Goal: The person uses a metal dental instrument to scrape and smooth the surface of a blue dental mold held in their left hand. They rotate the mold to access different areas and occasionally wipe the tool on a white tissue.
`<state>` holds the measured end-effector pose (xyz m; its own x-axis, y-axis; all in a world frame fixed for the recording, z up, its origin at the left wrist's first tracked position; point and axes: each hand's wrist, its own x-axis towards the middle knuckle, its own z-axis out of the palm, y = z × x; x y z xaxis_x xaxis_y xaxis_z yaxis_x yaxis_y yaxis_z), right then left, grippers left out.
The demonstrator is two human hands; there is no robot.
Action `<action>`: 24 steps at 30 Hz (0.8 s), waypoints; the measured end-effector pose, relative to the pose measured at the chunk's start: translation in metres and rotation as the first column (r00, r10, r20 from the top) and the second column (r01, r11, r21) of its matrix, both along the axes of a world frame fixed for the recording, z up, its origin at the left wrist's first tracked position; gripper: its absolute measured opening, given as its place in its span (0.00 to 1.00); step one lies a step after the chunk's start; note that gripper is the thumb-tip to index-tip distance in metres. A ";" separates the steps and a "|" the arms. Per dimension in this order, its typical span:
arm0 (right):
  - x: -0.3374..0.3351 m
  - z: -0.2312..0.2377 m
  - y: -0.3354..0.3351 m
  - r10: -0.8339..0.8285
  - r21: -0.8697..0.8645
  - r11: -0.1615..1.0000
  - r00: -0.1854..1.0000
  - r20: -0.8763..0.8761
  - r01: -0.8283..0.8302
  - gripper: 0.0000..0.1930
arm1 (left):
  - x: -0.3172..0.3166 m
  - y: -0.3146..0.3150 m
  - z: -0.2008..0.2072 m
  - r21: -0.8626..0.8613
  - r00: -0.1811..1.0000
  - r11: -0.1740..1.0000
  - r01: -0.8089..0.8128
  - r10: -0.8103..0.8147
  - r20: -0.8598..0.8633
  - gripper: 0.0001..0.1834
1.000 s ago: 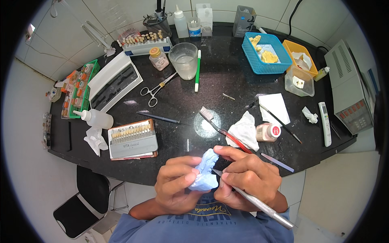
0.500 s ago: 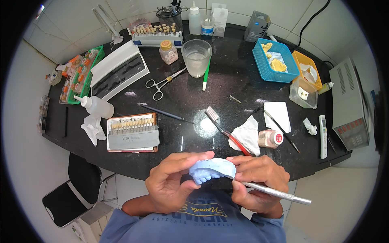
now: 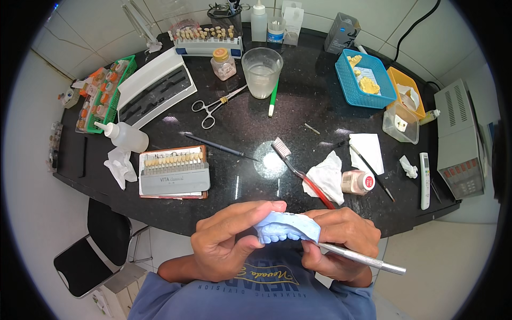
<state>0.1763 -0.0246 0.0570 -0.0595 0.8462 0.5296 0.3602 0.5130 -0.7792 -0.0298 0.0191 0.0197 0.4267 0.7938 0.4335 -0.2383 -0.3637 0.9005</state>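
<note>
A light-blue dental cast [image 3: 290,228] with a row of moulded teeth is held up before my chest, just off the table's near edge. My left hand [image 3: 224,237] grips its left end, thumb below and fingers over the top. In my right hand [image 3: 345,234] lies a slim silver metal handle [image 3: 368,258] of a tool, its rear end pointing right. The tool's working tip is hidden behind the cast and fingers. My right fingers and thumb also touch the cast's right end.
On the black table [image 3: 234,176] lie a tooth shade guide [image 3: 175,178], a toothbrush [image 3: 296,170], a pink-filled bottle [image 3: 356,182], tissue [image 3: 325,175], scissor-handled forceps [image 3: 213,109] and a brush [image 3: 368,160]. Farther back stand a cup [image 3: 261,74] and a blue basket [image 3: 365,80].
The cast has turned and shifted slightly right, so more of its tooth row shows. The silver handle's rear end has dipped a little and moved left.
</note>
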 end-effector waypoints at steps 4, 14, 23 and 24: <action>0.001 -0.001 -0.001 -0.001 -0.004 1.000 1.000 0.005 0.001 0.12 | 0.001 0.001 0.002 -0.010 1.000 1.000 0.017 -0.017 0.017 0.25; 0.003 -0.001 -0.002 0.012 -0.032 0.999 1.000 -0.012 -0.012 0.13 | 0.006 -0.003 0.007 -0.061 0.998 0.998 -0.028 0.032 0.060 0.24; -0.002 -0.003 0.000 -0.063 -0.044 0.997 0.996 -0.067 0.060 0.08 | 0.009 -0.002 0.005 -0.002 0.998 0.999 -0.037 0.037 0.056 0.23; -0.002 -0.002 0.000 -0.061 -0.048 0.997 0.996 -0.060 0.058 0.08 | 0.009 -0.002 0.006 -0.005 0.998 0.999 -0.032 0.033 0.055 0.23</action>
